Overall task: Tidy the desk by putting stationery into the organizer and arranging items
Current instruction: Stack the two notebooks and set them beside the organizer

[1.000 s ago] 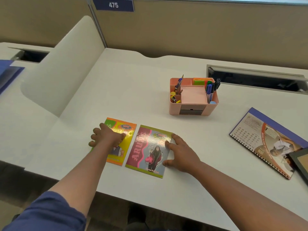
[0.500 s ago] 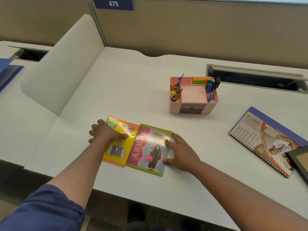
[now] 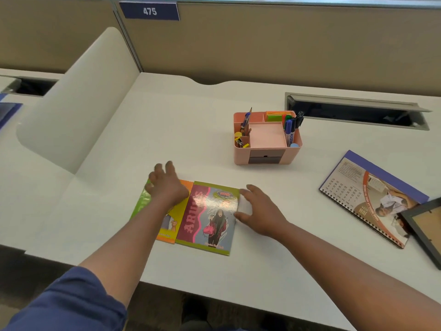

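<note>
Desk (image 3: 181,130) was smooth matt white laminate. Booklet covers (image 3: 210,211) were glossy paper, glare visible. Organizer (image 3: 293,154) was matt pink plastic. Calendar (image 3: 358,187) was paper, wire-bound. Frame (image 3: 427,244) looked dark wood.

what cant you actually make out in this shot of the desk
All in the head view:
- Yellow booklet: its cover is mostly hidden by the left hand and forearm.
- Picture frame: cut off by the right edge.
- Calendar: print too small to read.
- Organizer drawers: contents hidden behind closed fronts.
- Right hand at the purple booklet: contact unclear.
</note>
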Tool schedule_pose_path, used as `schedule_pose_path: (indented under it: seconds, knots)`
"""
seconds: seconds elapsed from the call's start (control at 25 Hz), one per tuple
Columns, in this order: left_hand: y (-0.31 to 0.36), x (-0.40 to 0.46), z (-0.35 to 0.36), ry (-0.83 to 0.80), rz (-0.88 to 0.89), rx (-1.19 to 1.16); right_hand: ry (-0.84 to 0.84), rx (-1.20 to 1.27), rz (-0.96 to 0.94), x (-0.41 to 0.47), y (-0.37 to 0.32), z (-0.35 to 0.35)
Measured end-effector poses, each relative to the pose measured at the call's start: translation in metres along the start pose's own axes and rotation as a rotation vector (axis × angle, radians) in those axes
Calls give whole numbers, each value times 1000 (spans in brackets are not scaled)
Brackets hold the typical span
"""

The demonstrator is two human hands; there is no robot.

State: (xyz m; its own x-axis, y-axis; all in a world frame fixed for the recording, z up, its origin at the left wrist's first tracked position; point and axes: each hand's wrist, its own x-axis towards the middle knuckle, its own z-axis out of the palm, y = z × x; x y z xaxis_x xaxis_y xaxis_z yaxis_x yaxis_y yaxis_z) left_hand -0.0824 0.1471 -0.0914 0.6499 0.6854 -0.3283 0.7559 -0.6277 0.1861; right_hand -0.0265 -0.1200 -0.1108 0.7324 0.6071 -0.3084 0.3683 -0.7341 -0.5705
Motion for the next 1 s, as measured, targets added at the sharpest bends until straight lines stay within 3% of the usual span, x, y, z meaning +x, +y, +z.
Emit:
schedule_pose_path:
  seconds: [0.16, 0.32, 0.48, 0.68, 1.0]
  knots:
    - [54, -12, 11, -76, 237, -504, 328, 320, 132, 8, 9, -39]
    - [111, -27, 8, -236, 276, -846, 565, 793, 325, 15, 20, -86]
    - [145, -17, 14, -346, 247, -956, 507, 968, 461, 26, 33, -123]
    - [169, -12, 19, -270, 193, -1050, 391, 942, 483, 42, 41, -139]
    - [185, 33, -5, -194, 258, -1140, 548, 901, 338, 84, 41, -161]
